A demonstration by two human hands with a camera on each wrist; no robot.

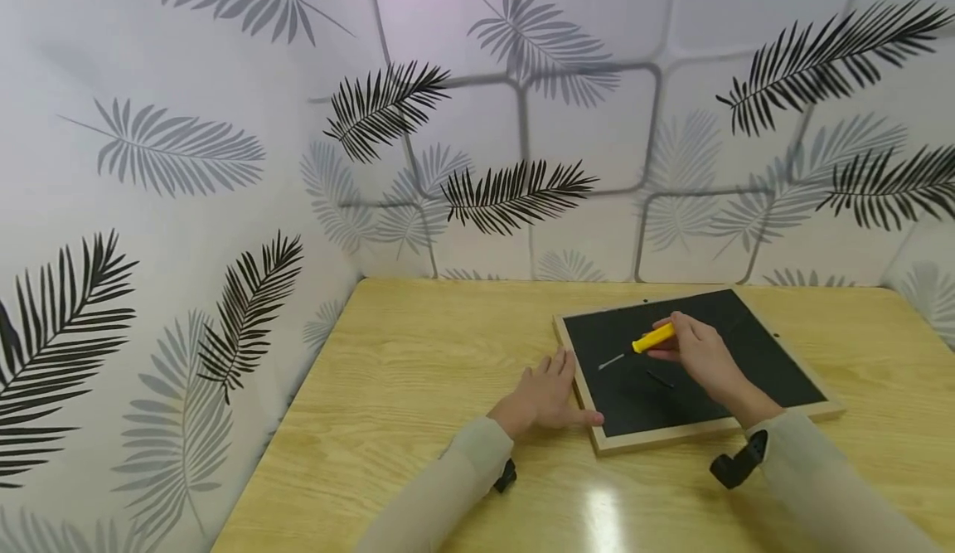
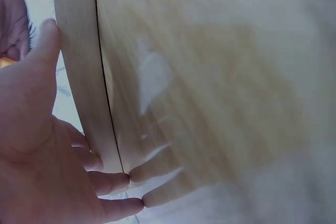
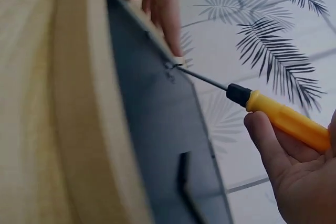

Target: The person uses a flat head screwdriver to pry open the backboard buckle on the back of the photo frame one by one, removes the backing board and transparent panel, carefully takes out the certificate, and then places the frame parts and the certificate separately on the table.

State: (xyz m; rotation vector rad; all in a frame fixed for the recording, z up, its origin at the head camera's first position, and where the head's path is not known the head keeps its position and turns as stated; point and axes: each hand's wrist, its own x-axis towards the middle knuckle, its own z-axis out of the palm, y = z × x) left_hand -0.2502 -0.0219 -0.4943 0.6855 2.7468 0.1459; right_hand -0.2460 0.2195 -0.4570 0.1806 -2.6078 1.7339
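A light wooden picture frame (image 1: 671, 437) with a dark backing (image 1: 731, 379) lies on the table. My left hand (image 1: 548, 395) rests against its left side, fingers spread and thumb laid over the near left corner. A screwdriver with a yellow handle (image 1: 654, 337) is gripped in my right hand (image 1: 701, 358), held over the backing. Its thin metal shaft slants down to the left; in the right wrist view, the tip is at a small dark clip (image 3: 170, 69) by the frame's inner edge. On the backing is a narrow black strip (image 1: 660, 380).
The frame sits on the right part of a light wood-grain table (image 1: 418, 354). Behind the table and along its left side are pale walls (image 1: 477, 122) with a feather-leaf pattern. Small dark pieces show at the frame's far edge (image 1: 646, 301).
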